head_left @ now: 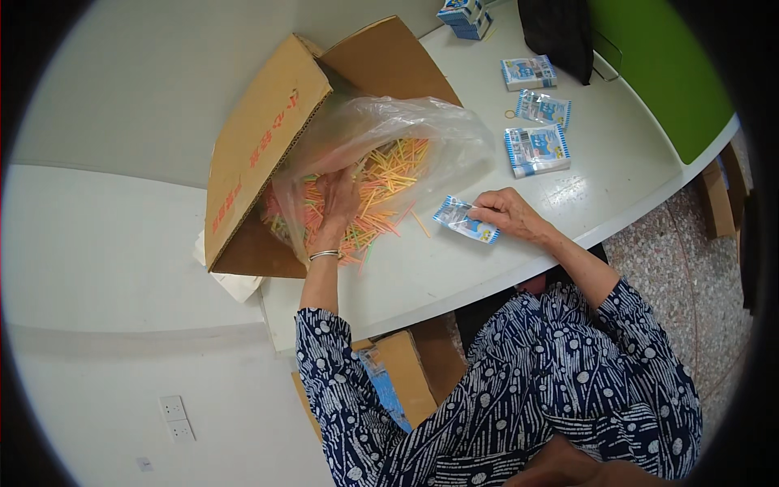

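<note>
My left hand [337, 204] reaches down into a heap of thin coloured sticks [394, 175], yellow, orange, pink and green. Its fingertips are partly buried there, so their grip is hidden. The sticks lie in a clear plastic bag [458, 134] that lines a tipped cardboard box [264, 150] on the table. Over the table's front part, my right hand [511, 214] pinches a small blue-and-white packet [456, 216] by its right side. A few loose sticks [420, 225] have spilled out between the bag mouth and the packet.
On the white table [600, 191], more blue-and-white packets [537, 148] lie at the right, beside a rubber band [510, 114]. Bundled packets [464, 18] and a black bag [558, 36] are at the back. An open carton [406, 377] stands below the table edge. A wall is at the left.
</note>
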Tool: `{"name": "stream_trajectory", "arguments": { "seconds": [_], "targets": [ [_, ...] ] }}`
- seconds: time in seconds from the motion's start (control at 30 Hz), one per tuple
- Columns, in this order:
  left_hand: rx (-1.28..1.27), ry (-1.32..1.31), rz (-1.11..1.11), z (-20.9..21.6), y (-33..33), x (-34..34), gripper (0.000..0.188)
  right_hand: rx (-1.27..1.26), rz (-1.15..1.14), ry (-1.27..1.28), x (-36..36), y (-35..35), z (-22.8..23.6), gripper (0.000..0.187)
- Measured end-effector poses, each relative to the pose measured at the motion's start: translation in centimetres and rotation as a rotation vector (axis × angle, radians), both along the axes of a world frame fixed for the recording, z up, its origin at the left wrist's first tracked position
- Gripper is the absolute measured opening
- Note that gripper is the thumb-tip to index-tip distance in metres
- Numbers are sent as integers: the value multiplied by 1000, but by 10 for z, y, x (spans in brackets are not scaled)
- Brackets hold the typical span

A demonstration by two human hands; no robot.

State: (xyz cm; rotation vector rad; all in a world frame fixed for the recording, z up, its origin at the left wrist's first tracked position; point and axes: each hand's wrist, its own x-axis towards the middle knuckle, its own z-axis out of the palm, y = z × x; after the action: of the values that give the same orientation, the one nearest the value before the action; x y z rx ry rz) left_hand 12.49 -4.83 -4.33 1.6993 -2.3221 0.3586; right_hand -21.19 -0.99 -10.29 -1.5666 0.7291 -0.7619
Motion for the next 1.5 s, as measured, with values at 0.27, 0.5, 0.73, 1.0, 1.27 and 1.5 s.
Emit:
{"name": "stream_trajectory", "arguments": {
  "seconds": [0.27, 0.5, 0.73, 1.0, 1.27, 1.5],
  "targets": [
    [332, 1430, 79, -2, -2, -30, 23, 237, -119, -164, 18, -6, -8, 25],
    [524, 2320, 38, -37, 17, -91, 25, 764, -321, -836, 88, -9, 0, 24],
    [210, 2249, 77, -55, 34, -148, 24, 945, -406, -1150, 115, -14, -11, 15],
    [29, 2073, 127, -48, 51, -174, 26, 993, -383, -1116, 113, -3, -2, 18],
    [101, 2050, 59, -40, 17, -127, 20, 762, -362, -945, 111, -21, -11, 14],
    [54, 2020, 156, -29, -23, -76, 22, 734, -339, -877, 100, -30, -9, 14]
  ]
}}
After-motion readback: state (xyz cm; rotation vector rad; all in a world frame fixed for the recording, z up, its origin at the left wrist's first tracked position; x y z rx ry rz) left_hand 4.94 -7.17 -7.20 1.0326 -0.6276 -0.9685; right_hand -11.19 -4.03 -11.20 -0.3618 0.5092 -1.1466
